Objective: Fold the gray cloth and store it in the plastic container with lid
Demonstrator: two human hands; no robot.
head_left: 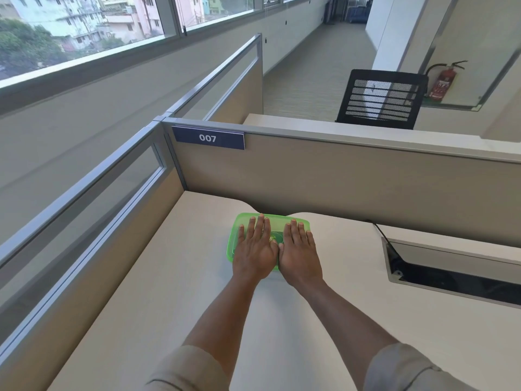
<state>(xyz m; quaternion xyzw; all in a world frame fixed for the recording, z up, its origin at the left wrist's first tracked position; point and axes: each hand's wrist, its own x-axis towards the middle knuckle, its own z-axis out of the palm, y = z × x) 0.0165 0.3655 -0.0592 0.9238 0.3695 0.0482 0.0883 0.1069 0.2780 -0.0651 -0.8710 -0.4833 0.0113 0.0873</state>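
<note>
Head view: you're standing at a white desk [174, 277], both arms reaching toward 12 o'clock. Left hand [255, 251] is lying flat, palm down, fingers spread and straight, gripping nothing, just resting on the lid [300, 222] of the green plastic container [230, 246]. Right hand [300, 256] is doing the same just beside it, palm down and splayed, thumbs touching or nearly so at the middle of the lid. The lid is sitting on the container; can't tell whether it's snapped fully shut all round.

The container is sitting on the desk at roughly 12 o'clock from you, near the far edge, just short of the beige partition [338, 179]. Something dark is showing through the green plastic between your hands at [277, 235], likely the gray cloth inside, but it's too tinted and too covered to tell how it's folded.

Your sleeves [180, 371] are showing at the bottom edge, rolled to the elbows.

At 2 o'clock a cable tray slot [451, 275] is sitting open in the desk. At 11 o'clock a blue plate reading 007 [208, 137] is hanging on the partition. Beyond it at 1 o'clock, a black mesh chair [380, 98]; a red fire extinguisher [442, 81] farther out at 2 o'clock.
</note>
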